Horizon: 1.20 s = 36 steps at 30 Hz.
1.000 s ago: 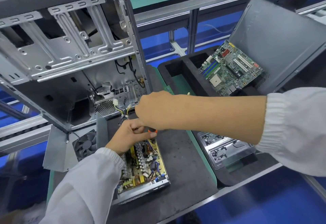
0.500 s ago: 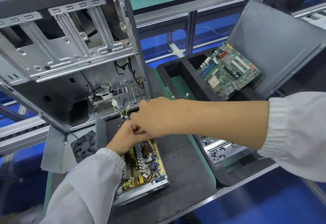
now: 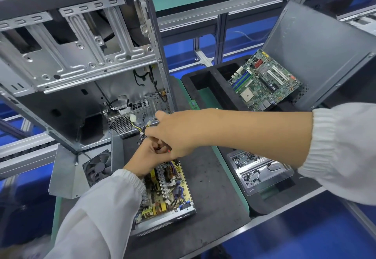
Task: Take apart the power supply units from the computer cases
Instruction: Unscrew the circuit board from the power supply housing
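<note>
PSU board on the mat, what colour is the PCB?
Yellow, on the open power supply board, crowded with dark and white parts. Head view, the only one.

Electronics teardown line: aluminium-frame benches (image 3: 221, 4), parts trays (image 3: 205, 87).

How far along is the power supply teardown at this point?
Done: the power supply lies out of the computer case, its cover off and its board bare. In hand: both hands, left hand and right hand, work at its cable bundle. Left: freeing the cables and the board.
</note>
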Motion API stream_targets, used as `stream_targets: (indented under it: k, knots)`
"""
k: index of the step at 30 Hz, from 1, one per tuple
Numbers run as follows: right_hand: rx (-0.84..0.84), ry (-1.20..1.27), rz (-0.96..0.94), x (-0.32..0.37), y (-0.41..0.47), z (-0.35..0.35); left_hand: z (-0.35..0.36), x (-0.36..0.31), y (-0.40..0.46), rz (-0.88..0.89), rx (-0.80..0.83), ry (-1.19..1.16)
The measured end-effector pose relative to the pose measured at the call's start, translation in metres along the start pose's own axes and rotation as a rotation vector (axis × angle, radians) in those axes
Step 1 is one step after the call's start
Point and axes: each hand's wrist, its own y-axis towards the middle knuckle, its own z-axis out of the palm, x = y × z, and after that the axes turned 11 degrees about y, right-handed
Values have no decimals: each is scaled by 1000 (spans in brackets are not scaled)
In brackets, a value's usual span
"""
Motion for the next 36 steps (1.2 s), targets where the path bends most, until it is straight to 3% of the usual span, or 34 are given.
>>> stream_targets:
  k: [5, 10, 16, 22, 27, 36]
  knots:
    - [-235, -107, 115, 7, 2, 6, -2, -5, -1, -17, 61, -51]
    - [70, -51, -37, 2, 0, -3, 2, -5, 0, -24, 19, -11]
    - [-204, -83, 126, 2, 3, 6, -2, -2, -1, -25, 83, -56]
    - [33, -85, 54, -3, -5, -4, -2, 4, 1, -55, 67, -61]
    - [-80, -110, 61, -7, -6, 2, -1, 3, 0, -6, 63, -58]
    - [-222, 74, 103, -22, -8, 10, -5, -2, -2, 15, 50, 2]
